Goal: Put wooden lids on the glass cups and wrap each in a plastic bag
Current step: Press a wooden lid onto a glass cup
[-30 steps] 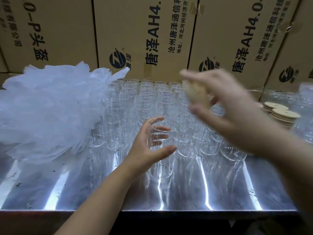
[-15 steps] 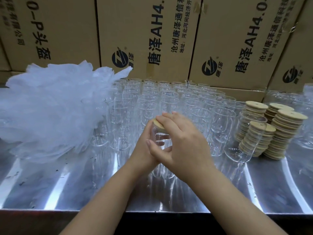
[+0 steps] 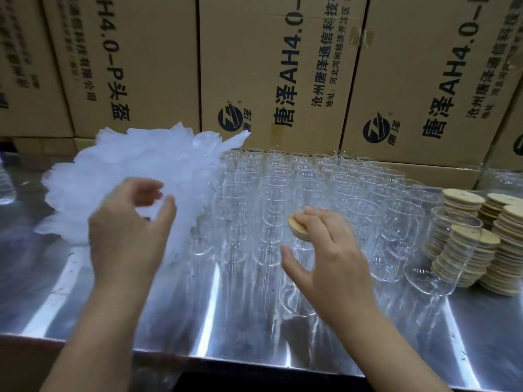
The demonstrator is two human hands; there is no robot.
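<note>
One glass cup [image 3: 295, 290] stands at the front of several rows of empty glass cups [image 3: 283, 179] and has a round wooden lid [image 3: 294, 229] on its mouth. My right hand [image 3: 325, 250] lies on that lid with its fingers straight and its thumb spread to the side. My left hand [image 3: 127, 230] hovers at the near edge of a heap of clear plastic bags [image 3: 127, 165]. Its fingers and thumb are loosely curled and apart, with nothing between them.
Stacks of wooden lids [image 3: 509, 236] stand at the right, partly behind one cup [image 3: 441, 264]. Everything sits on a shiny metal table [image 3: 198, 321] whose front edge is close to me. Printed cardboard boxes [image 3: 268, 66] form a wall behind.
My left hand has let go of the cup and moved left to the bag heap. My right hand set the lid on the cup and stays on top of it.
</note>
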